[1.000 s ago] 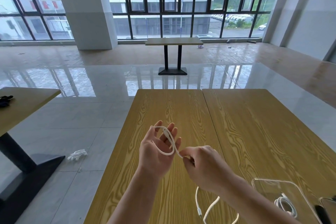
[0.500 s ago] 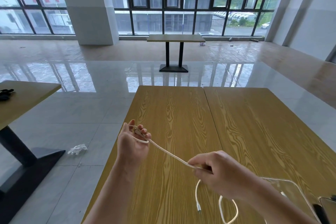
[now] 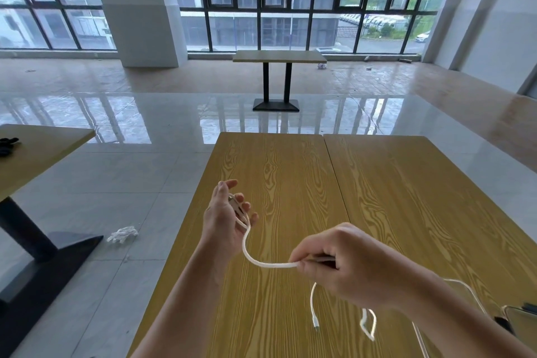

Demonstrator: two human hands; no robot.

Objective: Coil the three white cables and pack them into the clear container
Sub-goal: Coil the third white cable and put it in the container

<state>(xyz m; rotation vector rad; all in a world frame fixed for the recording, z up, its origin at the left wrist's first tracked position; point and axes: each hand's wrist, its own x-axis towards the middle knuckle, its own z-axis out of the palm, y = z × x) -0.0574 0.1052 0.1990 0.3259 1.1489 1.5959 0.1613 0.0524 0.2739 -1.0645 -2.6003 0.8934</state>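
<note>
Since half a second ago the right hand (image 3: 353, 266) has swung back in toward the left hand (image 3: 225, 216), so the white cable (image 3: 263, 261) between them, then a taut straight run, now sags in an S-curve. Left hand looks slightly more open than before, forefinger straightened.

Left hand: fingers loosely curled around the plug end and first turn of cable, lying across its palm — held, not clenched. Right hand: thumb and forefinger pinch the cable mid-length; the rest hangs below it, loose tail and connector (image 3: 316, 327) above the wooden table (image 3: 406, 197).

Progress, as I judge it: early on this cable — about one turn wound, most of the length free. Clear container (image 3: 476, 296) at lower right shows only its rim; contents cannot be told now. Other cables not visible.
</note>
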